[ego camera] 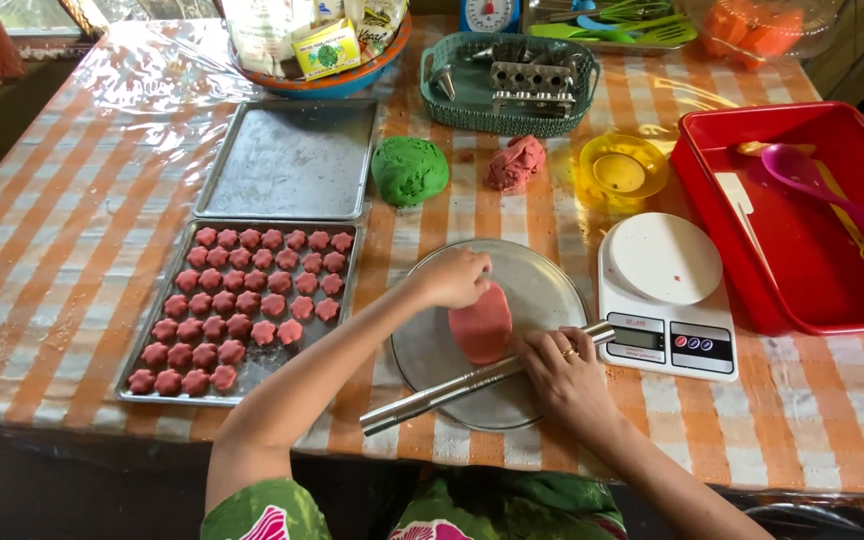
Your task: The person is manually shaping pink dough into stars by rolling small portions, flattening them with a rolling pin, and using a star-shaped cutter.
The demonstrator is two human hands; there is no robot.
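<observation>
A flat oval of pink dough (482, 325) lies on a round metal plate (542, 290) at the table's front. My left hand (455, 277) rests on the far end of the dough, fingers curled down onto it. My right hand (564, 372) grips a long steel rolling pin (432, 396) that lies slanted across the plate's near side, just below the dough.
Left stands a metal tray (337, 330) with several pink flower-shaped pieces, and a bare tray (292, 160) behind it. Green dough ball (410, 170), pink dough lump (516, 163), yellow bowl (622, 170), white kitchen scale (664, 300), red bin (802, 230) with spoons, teal basket (507, 85).
</observation>
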